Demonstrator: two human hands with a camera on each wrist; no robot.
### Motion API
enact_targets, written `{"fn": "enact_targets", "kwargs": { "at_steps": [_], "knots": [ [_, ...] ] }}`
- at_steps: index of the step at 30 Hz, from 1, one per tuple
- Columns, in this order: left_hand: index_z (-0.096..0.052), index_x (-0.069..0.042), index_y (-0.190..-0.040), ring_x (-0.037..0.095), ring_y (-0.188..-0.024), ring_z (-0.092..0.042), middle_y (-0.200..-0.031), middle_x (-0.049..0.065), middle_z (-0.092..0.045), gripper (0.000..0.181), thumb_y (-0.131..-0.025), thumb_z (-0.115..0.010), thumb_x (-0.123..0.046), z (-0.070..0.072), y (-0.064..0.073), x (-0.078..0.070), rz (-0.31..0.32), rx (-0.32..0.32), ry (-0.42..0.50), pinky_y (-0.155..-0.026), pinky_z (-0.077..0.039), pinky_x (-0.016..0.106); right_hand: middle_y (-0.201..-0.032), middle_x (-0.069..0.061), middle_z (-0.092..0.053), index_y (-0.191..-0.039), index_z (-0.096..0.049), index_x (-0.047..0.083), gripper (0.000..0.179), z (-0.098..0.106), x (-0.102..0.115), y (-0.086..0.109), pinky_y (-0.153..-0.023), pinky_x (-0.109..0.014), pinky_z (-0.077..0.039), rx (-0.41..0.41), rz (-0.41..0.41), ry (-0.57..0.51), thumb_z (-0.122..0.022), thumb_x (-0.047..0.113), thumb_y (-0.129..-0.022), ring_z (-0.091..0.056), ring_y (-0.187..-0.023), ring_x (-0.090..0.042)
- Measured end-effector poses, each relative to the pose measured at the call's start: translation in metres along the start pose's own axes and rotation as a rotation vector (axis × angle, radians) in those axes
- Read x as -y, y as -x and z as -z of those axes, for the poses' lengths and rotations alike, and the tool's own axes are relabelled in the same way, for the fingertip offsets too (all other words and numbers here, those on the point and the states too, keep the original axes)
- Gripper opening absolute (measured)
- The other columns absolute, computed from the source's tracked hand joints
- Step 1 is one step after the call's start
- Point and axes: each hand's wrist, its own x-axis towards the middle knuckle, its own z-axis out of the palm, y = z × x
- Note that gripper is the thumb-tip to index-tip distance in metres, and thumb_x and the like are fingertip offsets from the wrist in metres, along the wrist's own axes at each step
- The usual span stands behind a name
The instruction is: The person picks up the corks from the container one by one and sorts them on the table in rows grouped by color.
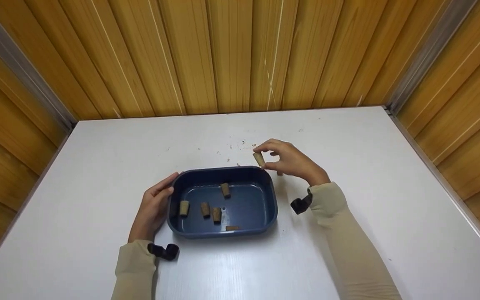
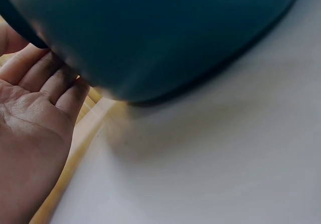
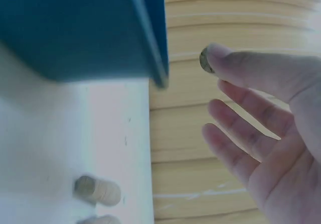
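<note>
A blue rectangular tub [image 1: 223,234] holds several tapered corks, among them a pale cork [image 1: 184,208] at its left end and a brown cork [image 1: 216,215] near the middle. My left hand [image 1: 153,208] grips the tub's left end, with the thumb at the rim and the fingers [image 2: 42,71] against the outer wall. Above the tub's far right corner, my right hand [image 1: 288,160] pinches a cork [image 1: 258,159] between thumb and index finger. Its other fingers are spread in the right wrist view, where only the end of that cork [image 3: 205,61] shows past the thumb.
Beside the tub, a cork [image 3: 100,190] lies on the white table [image 1: 331,266], with part of another cork [image 3: 100,220] at the frame's lower edge. Small brown crumbs [image 1: 229,147] are scattered behind the tub. Wood-patterned panels [image 1: 231,54] border the back and sides.
</note>
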Motion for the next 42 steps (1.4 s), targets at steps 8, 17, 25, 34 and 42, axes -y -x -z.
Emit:
{"fn": "enact_targets", "kwargs": {
  "at_steps": [8,17,25,34,42],
  "knots": [
    [-0.039,0.013,-0.139,0.003,-0.123,-0.055,-0.123,-0.007,-0.065,0.047,-0.093,-0.048,0.004,0.000,0.001,0.000,0.009,-0.020,-0.028,-0.105,-0.041,0.017,-0.124,-0.015,-0.062,-0.125,-0.061,0.002,0.043,0.007,-0.026,0.013,-0.103,-0.052,-0.046,-0.072,-0.033,-0.021,-0.069,-0.002,-0.083,-0.054,-0.120,-0.038],
    [-0.041,0.013,-0.138,0.002,-0.122,-0.055,-0.121,-0.009,-0.066,0.047,-0.092,-0.049,0.005,0.000,0.000,0.000,0.008,-0.039,-0.045,-0.105,-0.041,0.016,-0.129,-0.021,-0.059,-0.127,-0.058,-0.003,0.044,0.014,-0.049,0.024,-0.101,-0.054,-0.046,-0.109,-0.088,0.007,-0.067,-0.005,-0.084,-0.053,-0.121,-0.040],
    [-0.040,0.013,-0.138,0.003,-0.122,-0.055,-0.122,-0.007,-0.066,0.047,-0.093,-0.050,0.004,0.001,0.000,-0.001,0.006,-0.036,-0.045,-0.105,-0.042,0.017,-0.131,-0.021,-0.058,-0.128,-0.057,-0.003,0.045,0.019,-0.064,0.032,-0.104,-0.053,-0.044,-0.131,-0.173,0.004,-0.067,-0.004,-0.084,-0.051,-0.122,-0.041],
    [-0.042,0.014,-0.136,0.004,-0.121,-0.056,-0.122,-0.006,-0.066,0.046,-0.092,-0.050,0.005,0.001,0.000,-0.001,-0.013,-0.039,-0.017,-0.104,-0.043,0.018,-0.134,-0.023,-0.055,-0.130,-0.055,-0.004,0.044,0.022,-0.080,0.042,-0.106,-0.053,-0.042,-0.128,-0.257,-0.003,-0.063,-0.003,-0.087,-0.048,-0.125,-0.042],
    [-0.047,0.010,-0.135,0.005,-0.120,-0.057,-0.120,-0.007,-0.067,0.044,-0.092,-0.052,0.003,0.001,0.000,-0.001,-0.027,-0.033,0.007,-0.103,-0.044,0.018,-0.135,-0.023,-0.054,-0.130,-0.056,-0.003,0.042,0.024,-0.089,0.049,-0.105,-0.052,-0.044,-0.116,-0.325,-0.018,-0.058,0.003,-0.089,-0.048,-0.125,-0.042]
  ]
}}
